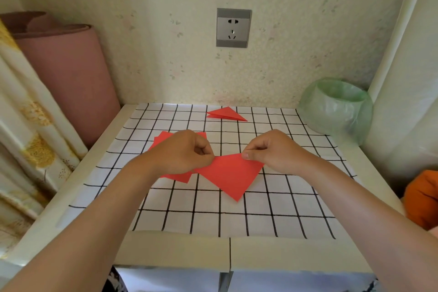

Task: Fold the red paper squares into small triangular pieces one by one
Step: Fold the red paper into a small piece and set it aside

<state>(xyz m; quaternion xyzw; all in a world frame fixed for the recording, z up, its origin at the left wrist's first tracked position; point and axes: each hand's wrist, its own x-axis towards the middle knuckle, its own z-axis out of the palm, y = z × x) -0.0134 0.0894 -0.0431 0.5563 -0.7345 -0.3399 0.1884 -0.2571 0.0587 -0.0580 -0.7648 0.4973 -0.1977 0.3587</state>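
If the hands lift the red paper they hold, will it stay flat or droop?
Likely it stays fairly flat: the paper, pinched at two corners by the left hand and right hand, shows no sag. It looks thin, so probably very light and easy to crease.

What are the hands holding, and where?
Both hands pinch the red paper triangle along its top edge: left hand at the left corner, right hand nearer the right.
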